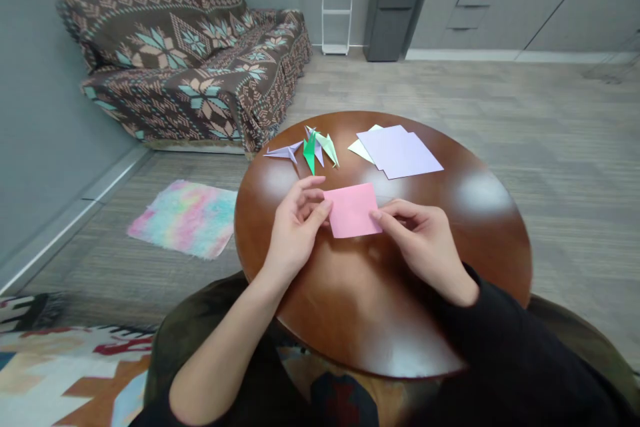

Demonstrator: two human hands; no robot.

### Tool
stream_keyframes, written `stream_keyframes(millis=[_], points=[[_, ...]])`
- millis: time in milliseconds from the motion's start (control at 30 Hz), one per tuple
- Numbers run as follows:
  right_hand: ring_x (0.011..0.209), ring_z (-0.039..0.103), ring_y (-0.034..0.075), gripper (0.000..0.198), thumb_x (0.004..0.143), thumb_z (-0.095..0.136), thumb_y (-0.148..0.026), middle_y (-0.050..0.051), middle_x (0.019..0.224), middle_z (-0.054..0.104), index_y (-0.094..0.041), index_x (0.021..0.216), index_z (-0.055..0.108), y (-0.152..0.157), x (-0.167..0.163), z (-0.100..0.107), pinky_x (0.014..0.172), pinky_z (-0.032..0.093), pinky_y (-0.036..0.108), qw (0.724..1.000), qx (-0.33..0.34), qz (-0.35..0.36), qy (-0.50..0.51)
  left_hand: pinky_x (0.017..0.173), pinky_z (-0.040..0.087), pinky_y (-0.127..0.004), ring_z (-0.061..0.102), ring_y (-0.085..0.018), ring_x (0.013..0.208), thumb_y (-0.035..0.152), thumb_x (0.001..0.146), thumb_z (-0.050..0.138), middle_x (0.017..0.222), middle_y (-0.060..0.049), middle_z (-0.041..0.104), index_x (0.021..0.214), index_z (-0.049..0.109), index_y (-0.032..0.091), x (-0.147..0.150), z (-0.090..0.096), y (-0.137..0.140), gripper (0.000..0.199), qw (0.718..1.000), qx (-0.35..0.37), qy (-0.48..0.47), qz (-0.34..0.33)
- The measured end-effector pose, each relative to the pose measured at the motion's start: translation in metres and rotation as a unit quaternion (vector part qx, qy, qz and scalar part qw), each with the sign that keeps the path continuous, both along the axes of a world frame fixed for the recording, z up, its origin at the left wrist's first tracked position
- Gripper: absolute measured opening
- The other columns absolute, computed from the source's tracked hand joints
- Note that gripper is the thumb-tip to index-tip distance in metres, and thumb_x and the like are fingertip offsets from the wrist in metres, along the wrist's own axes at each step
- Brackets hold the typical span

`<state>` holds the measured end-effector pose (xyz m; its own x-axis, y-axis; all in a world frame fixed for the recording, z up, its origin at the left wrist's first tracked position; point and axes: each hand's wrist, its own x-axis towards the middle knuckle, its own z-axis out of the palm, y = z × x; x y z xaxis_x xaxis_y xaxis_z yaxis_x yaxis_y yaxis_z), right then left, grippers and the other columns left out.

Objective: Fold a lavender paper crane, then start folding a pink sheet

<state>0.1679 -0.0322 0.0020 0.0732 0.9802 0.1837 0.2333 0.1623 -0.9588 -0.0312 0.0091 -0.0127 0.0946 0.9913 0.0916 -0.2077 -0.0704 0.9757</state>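
Note:
A small pink sheet of paper point(353, 211), rectangular in outline, is held up over the round brown table point(350, 307). My left hand point(299, 221) pinches its left edge between thumb and fingers. At the opposite edge, my right hand point(425, 237) grips the paper the same way, thumb on top. Whether the sheet is folded over, I cannot tell. Beyond my left hand lie several folded paper cranes: a lilac one point(287, 152), a bright green one point(310, 152) and a pale green one point(328, 148), partly overlapping.
Lilac paper sheets point(401, 152) lie at the table's far side, over a pale green sheet point(363, 149). A patterned sofa point(195, 67) stands at the back left. On the floor to the left is a fluffy pastel rug point(185, 219). Grey cabinets point(500, 17) line the back right.

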Motion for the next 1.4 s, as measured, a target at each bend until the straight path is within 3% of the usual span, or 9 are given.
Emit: stream_keyframes(millis=[100, 200, 333, 533, 900, 1233, 1300, 1400], points=[[0.063, 0.056, 0.016, 0.027, 0.087, 0.077, -0.038, 0.002, 0.066, 0.068, -0.018, 0.068, 0.074, -0.0002, 0.0001, 0.0009, 0.059, 0.045, 0.028, 1.0, -0.002, -0.011, 0.005, 0.074, 0.055, -0.024, 0.065, -0.015, 0.083, 0.029, 0.087, 0.078, 0.102, -0.004, 0.068, 0.116, 0.073, 0.024, 0.0001, 0.001, -0.0012, 0.03, 0.999, 0.035, 0.04, -0.002], [0.059, 0.051, 0.015, 0.031, 0.085, 0.08, -0.042, 0.001, 0.061, 0.063, -0.018, 0.066, 0.072, 0.0002, 0.0013, 0.0001, 0.055, 0.041, 0.028, 0.999, -0.03, -0.001, 0.04, 0.071, 0.052, -0.022, 0.064, -0.015, 0.08, 0.028, 0.087, 0.078, 0.096, -0.005, 0.071, 0.103, 0.076, 0.019, -0.0002, -0.0003, -0.0005, 0.018, 0.998, 0.022, 0.048, -0.021], [0.061, 0.05, 0.014, 0.034, 0.082, 0.083, -0.047, 0.001, 0.064, 0.063, -0.018, 0.067, 0.072, 0.0018, 0.0034, -0.0031, 0.057, 0.04, 0.027, 0.983, -0.092, 0.061, 0.148, 0.066, 0.051, -0.022, 0.059, -0.011, 0.068, 0.029, 0.081, 0.085, 0.083, -0.001, 0.068, 0.097, 0.075, 0.018, -0.0004, -0.001, 0.0001, 0.022, 0.997, -0.047, -0.029, -0.058], [0.061, 0.051, 0.012, 0.04, 0.077, 0.088, -0.051, -0.002, 0.064, 0.06, -0.018, 0.065, 0.068, 0.0019, 0.002, -0.0008, 0.065, 0.047, 0.027, 0.921, -0.171, 0.142, 0.319, 0.066, 0.053, -0.02, 0.063, -0.01, 0.071, 0.022, 0.073, 0.091, 0.086, 0.0, 0.068, 0.092, 0.07, 0.019, -0.0002, 0.0042, -0.0032, 0.028, 0.963, -0.18, -0.157, -0.125], [0.077, 0.061, 0.013, 0.039, 0.079, 0.086, -0.055, 0.002, 0.081, 0.065, -0.017, 0.081, 0.076, 0.0011, 0.004, -0.0029, 0.076, 0.057, 0.026, 0.907, -0.201, 0.197, 0.313, 0.068, 0.057, -0.021, 0.067, -0.011, 0.073, 0.016, 0.076, 0.088, 0.086, 0.0, 0.071, 0.097, 0.072, 0.019, -0.0002, 0.0041, -0.002, 0.027, 0.953, -0.203, -0.188, -0.127], [0.069, 0.061, 0.013, 0.036, 0.08, 0.085, -0.05, 0.0, 0.078, 0.067, -0.019, 0.089, 0.071, 0.0021, 0.0027, -0.0016, 0.071, 0.055, 0.027, 0.924, -0.201, 0.182, 0.27, 0.066, 0.056, -0.021, 0.064, -0.01, 0.069, 0.017, 0.07, 0.091, 0.084, -0.001, 0.071, 0.089, 0.075, 0.017, 0.0009, 0.0062, -0.003, 0.024, 0.958, -0.204, -0.171, -0.108], [0.063, 0.06, 0.012, 0.034, 0.082, 0.085, -0.045, -0.002, 0.072, 0.068, -0.021, 0.094, 0.064, 0.003, 0.0021, -0.0037, 0.063, 0.05, 0.025, 0.94, -0.175, 0.159, 0.246, 0.064, 0.055, -0.021, 0.063, -0.01, 0.067, 0.019, 0.07, 0.091, 0.083, -0.001, 0.071, 0.088, 0.076, 0.016, 0.001, 0.0055, -0.0026, 0.024, 0.959, -0.204, -0.164, -0.106], [0.063, 0.06, 0.013, 0.031, 0.085, 0.082, -0.039, -0.003, 0.072, 0.068, -0.023, 0.091, 0.056, 0.0052, 0.002, -0.0063, 0.06, 0.043, 0.024, 0.975, -0.077, 0.092, 0.186, 0.063, 0.053, -0.019, 0.062, -0.009, 0.068, 0.021, 0.072, 0.09, 0.084, -0.001, 0.071, 0.09, 0.077, 0.017, 0.0008, 0.0033, -0.0022, 0.022, 0.966, -0.191, -0.142, -0.096]])
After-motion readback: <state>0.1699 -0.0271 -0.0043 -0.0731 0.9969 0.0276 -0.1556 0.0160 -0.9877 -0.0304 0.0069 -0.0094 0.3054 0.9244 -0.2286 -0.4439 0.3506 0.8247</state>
